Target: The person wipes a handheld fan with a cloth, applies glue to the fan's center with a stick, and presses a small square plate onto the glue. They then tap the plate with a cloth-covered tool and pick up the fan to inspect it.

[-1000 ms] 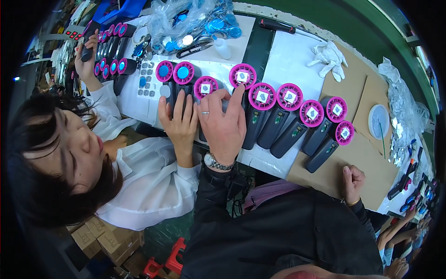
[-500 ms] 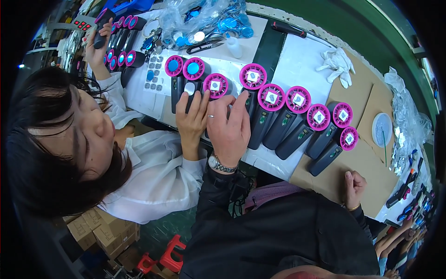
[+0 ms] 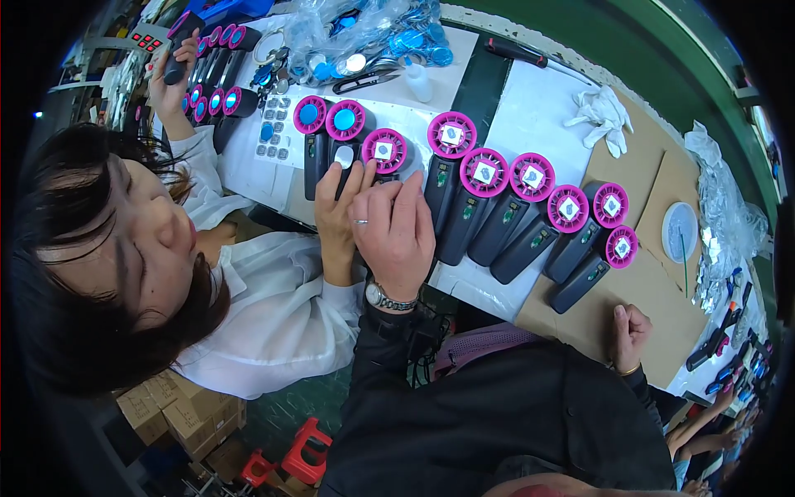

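My left hand is bent over the dark handle of a handheld fan, whose pink ringed head bears a white square pad. Beside my fingers, a co-worker's hand reaches towards the same fan and a neighbouring fan with a blue disc. To the right stands a row of similar fans, among them one at its left end and another at its right end. My right hand is curled in a fist at the table's near edge, with nothing visible in it.
A bag of blue discs, a small white bottle and black scissors lie at the back. A screwdriver, a white glove and a round white lid are further right. Red stools stand below.
My left hand has shifted slightly left and nearer, away from the leftmost fan of the right-hand row. That fan's handle shows more fully now. My right hand has stayed put.
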The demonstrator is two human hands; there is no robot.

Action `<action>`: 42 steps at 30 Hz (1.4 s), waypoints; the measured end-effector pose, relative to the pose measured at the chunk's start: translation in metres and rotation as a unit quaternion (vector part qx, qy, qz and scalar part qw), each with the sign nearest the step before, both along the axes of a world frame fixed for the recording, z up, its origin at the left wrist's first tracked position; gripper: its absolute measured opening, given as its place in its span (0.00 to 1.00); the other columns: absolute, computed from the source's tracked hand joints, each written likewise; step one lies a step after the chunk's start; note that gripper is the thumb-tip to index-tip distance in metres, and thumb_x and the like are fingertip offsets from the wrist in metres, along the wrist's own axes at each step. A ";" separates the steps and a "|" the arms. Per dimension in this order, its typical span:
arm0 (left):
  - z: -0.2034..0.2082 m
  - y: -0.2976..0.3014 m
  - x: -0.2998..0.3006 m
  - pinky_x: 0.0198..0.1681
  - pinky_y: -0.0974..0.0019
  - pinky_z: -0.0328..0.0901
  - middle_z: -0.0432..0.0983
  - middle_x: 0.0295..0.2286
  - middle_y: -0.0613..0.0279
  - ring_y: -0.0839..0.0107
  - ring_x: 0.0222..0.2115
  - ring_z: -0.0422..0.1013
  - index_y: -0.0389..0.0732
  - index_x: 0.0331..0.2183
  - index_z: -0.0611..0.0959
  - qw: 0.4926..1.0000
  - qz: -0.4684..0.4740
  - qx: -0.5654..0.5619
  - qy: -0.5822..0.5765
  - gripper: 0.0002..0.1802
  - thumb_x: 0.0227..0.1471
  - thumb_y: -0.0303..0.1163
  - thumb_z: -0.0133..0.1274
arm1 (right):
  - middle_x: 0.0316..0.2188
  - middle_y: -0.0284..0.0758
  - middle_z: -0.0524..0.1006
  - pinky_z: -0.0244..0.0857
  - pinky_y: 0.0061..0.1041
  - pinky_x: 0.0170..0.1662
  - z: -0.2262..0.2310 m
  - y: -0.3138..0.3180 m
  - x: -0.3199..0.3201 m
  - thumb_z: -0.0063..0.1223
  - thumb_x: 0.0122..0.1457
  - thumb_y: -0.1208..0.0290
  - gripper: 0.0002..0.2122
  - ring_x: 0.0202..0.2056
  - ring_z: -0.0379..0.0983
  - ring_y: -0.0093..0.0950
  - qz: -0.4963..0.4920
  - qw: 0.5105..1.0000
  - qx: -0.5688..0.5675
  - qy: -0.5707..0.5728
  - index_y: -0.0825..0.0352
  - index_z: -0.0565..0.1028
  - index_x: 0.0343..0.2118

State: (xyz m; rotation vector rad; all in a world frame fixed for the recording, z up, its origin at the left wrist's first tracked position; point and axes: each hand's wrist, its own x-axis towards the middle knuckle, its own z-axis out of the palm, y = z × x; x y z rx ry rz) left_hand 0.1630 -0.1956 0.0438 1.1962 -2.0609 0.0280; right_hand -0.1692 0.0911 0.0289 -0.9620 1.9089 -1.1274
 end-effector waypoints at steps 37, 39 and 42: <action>-0.005 0.000 0.004 0.44 0.53 0.65 0.79 0.37 0.60 0.58 0.39 0.74 0.39 0.46 0.89 1.000 0.003 -0.010 -0.001 0.18 0.52 0.19 0.65 | 0.19 0.25 0.63 0.48 0.25 0.29 -0.008 0.005 -0.003 0.58 0.71 0.73 0.20 0.23 0.54 0.17 -0.003 1.000 -0.006 0.015 0.66 0.63 0.21; -0.006 0.001 0.004 0.44 0.53 0.65 0.79 0.37 0.60 0.58 0.39 0.73 0.39 0.46 0.89 1.000 0.004 -0.005 0.005 0.18 0.52 0.19 0.65 | 0.19 0.25 0.63 0.49 0.25 0.29 -0.007 0.004 -0.002 0.58 0.71 0.73 0.20 0.23 0.54 0.17 -0.004 1.000 -0.006 0.011 0.66 0.63 0.21; -0.008 0.001 0.004 0.45 0.53 0.65 0.79 0.36 0.60 0.58 0.39 0.73 0.39 0.46 0.89 1.000 0.007 -0.004 0.005 0.18 0.52 0.19 0.65 | 0.18 0.25 0.63 0.49 0.25 0.29 -0.007 0.004 -0.002 0.58 0.71 0.73 0.20 0.23 0.55 0.17 -0.004 1.000 -0.005 0.004 0.66 0.64 0.21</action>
